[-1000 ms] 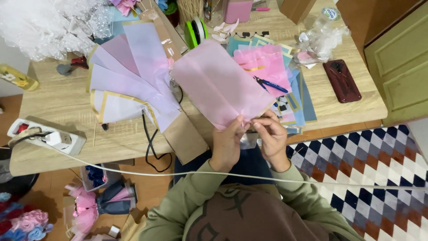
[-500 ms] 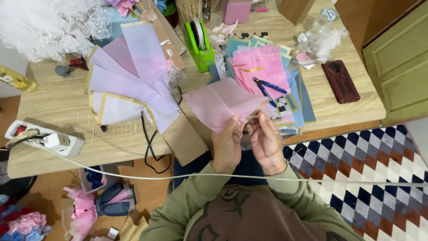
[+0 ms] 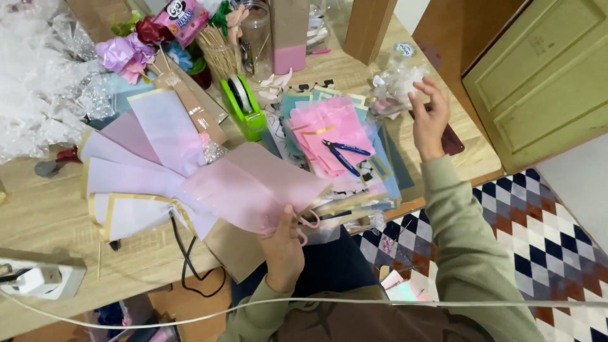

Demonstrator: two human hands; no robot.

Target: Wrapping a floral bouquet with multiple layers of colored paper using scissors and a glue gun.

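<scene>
A folded pink paper sheet (image 3: 253,187) is pinched at its lower edge by the left hand (image 3: 283,244), over the table's (image 3: 50,221) near edge. The right hand (image 3: 429,117) (fingers spread, empty) is raised beside crumpled clear cellophane (image 3: 396,85).

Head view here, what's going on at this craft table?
A person sits at a cluttered wooden table. The left hand pinches a folded pink paper sheet at its lower edge, above the lap. The right hand is raised, open, by a bundle of clear cellophane, though contact is unclear. Blue pliers lie on a stack of pink sheets, beside a green tape dispenser.
</scene>
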